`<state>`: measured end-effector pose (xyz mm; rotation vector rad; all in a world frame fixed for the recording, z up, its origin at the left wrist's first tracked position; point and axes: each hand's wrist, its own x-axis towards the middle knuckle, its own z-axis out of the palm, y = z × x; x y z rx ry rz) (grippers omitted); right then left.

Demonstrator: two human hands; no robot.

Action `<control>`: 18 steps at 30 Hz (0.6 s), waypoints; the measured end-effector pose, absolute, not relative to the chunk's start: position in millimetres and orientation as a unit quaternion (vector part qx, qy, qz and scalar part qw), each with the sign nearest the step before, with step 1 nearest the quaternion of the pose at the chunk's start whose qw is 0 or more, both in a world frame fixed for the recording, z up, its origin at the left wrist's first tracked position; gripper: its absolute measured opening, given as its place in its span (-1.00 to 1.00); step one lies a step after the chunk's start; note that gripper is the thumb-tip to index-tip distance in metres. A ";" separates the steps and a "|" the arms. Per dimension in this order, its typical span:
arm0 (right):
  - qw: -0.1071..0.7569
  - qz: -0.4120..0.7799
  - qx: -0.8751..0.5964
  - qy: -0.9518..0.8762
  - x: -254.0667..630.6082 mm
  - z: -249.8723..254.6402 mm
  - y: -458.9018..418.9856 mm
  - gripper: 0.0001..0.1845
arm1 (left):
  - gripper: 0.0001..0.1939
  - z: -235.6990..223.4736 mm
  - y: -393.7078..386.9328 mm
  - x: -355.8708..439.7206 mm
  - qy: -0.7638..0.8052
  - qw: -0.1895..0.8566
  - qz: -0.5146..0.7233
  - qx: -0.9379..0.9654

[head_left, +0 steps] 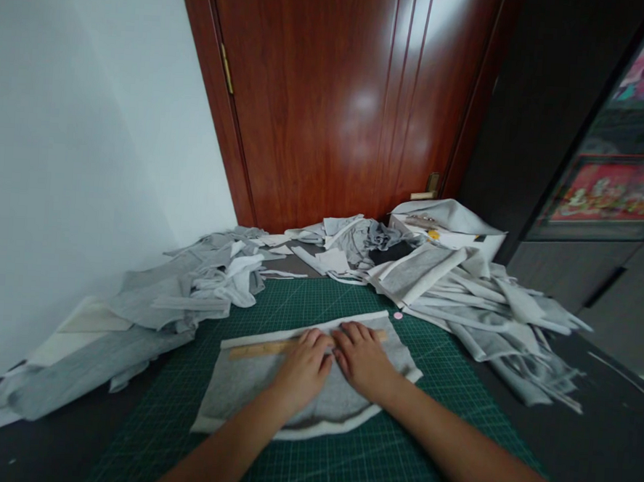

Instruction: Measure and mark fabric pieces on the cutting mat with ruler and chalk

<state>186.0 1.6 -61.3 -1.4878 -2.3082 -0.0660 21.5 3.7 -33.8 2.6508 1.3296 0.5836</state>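
Observation:
A piece of grey fabric (252,393) with pale folded edges lies on a green cutting mat (181,407). A narrow wooden ruler (258,349) rests lengthwise on it, just below its far edge. My left hand (303,371) is near the middle of the fabric, its bent fingers closed at the far fold over the ruler and its thumb on the near side. Close beside it, my right hand (366,364) has its fingers bent over the same fold and ruler. Both hands cover the ruler's middle, and their fingertips are partly hidden.
Piled grey fabric (160,296) lies at the left by the wall. More fabric strips (476,301) are heaped at the right, before a white box (464,239). Scraps (349,239) lie at the back near a wooden door (319,110). A small pink disc (398,315) lies on the mat.

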 end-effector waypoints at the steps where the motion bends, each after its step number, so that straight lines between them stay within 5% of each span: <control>1: 0.198 -0.030 -0.539 -0.818 185.7 -63.5 1.6 -0.58 | -0.82 -34.1 4.2 20.4 0.451 0.042 0.184 0.873; 18: 0.128 -0.055 -0.578 -0.804 184.4 -42.4 -3.6 -0.59 | -0.47 -38.8 25.0 -4.1 0.559 0.005 0.032 0.829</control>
